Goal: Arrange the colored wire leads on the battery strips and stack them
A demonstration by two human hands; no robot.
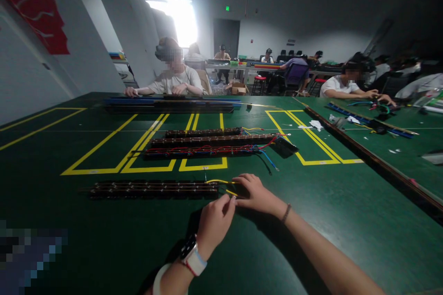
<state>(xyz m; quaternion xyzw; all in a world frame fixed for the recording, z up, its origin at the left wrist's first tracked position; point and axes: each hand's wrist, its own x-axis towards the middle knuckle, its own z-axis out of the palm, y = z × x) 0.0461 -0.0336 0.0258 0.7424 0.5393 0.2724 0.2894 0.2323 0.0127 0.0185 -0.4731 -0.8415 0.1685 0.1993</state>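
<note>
A long black strip assembly with rows of small metal parts lies on the green table in front of me. Yellow wires come out of its right end. My left hand, with a watch on the wrist, has thumb and forefinger pinched at the tip of the lower yellow wire. Close beside it, my right hand reaches in from the right, its fingers bent around the ends of the yellow wires and its thumb near my left fingertips. The wire ends are partly hidden by the fingers.
Beyond lie several similar strips with red, blue and yellow wires, over yellow tape outlines. A long dark bar runs along the right. A person sits across behind long blue and black bars; another person handles wires at right.
</note>
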